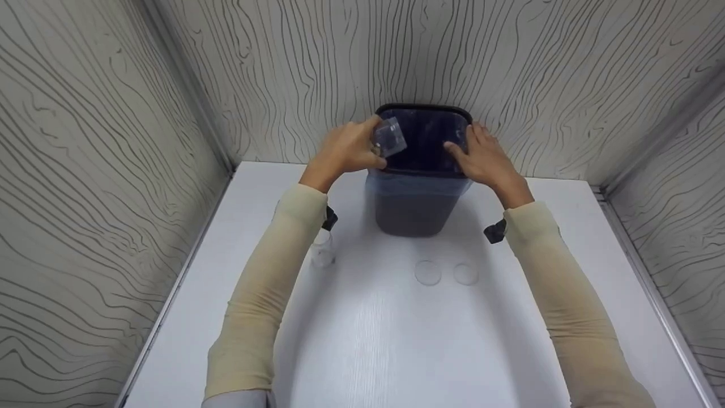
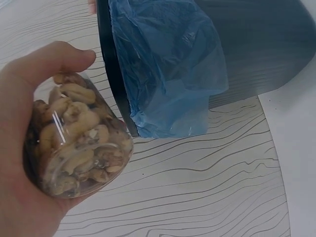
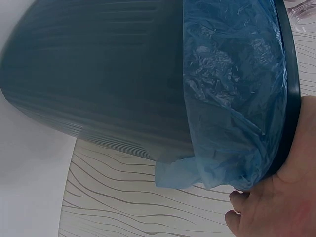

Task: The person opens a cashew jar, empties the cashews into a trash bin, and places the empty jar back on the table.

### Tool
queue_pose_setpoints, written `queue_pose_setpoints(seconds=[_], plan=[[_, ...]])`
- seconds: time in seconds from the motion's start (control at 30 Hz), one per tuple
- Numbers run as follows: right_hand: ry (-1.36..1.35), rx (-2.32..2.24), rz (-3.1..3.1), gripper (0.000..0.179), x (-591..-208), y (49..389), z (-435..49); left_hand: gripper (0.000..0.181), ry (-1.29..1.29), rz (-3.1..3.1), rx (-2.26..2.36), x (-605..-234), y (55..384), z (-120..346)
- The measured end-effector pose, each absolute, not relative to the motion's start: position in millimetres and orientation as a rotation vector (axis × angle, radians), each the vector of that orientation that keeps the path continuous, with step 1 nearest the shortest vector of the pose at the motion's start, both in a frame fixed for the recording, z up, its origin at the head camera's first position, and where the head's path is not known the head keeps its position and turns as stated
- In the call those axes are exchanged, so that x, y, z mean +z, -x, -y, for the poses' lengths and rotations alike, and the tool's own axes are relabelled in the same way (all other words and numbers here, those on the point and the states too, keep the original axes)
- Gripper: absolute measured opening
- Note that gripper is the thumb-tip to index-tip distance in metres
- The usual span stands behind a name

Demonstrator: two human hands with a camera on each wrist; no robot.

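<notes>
My left hand (image 1: pixel 351 148) grips a clear plastic jar (image 1: pixel 389 137), tilted over the left side of a dark trash bin (image 1: pixel 410 212). In the left wrist view, pale curved nut-like pieces (image 2: pixel 74 118) with brown bits show through the jar's wall. A blue bag (image 2: pixel 168 69) lines the bin and folds down over its rim. On the opposite side, my right hand (image 1: pixel 484 156) holds the rim, thumb over the inside and fingers along the outside. The right wrist view shows that hand (image 3: pixel 281 197) against the rim and bag.
Another clear jar (image 1: pixel 323 252) stands on the white table beside my left forearm. Two clear round lids (image 1: pixel 427 272) lie in front of the bin. Wood-patterned panels (image 1: pixel 340 56) rise behind the bin and at both sides.
</notes>
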State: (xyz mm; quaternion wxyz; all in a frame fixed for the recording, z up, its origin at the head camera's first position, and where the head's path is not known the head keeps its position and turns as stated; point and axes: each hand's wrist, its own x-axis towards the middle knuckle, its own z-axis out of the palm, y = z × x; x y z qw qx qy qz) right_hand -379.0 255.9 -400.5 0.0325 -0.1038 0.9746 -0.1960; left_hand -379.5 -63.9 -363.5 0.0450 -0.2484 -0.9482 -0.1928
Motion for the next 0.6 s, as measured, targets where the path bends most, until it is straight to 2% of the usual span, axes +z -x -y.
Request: queue_pose_setpoints(seconds=[0.6], plan=[[0.331,-0.594,-3.03,0.098,-402.3,378.9,-255.6,0.073,0.743,2.925,-0.529,-356.8,386.4,55.4]])
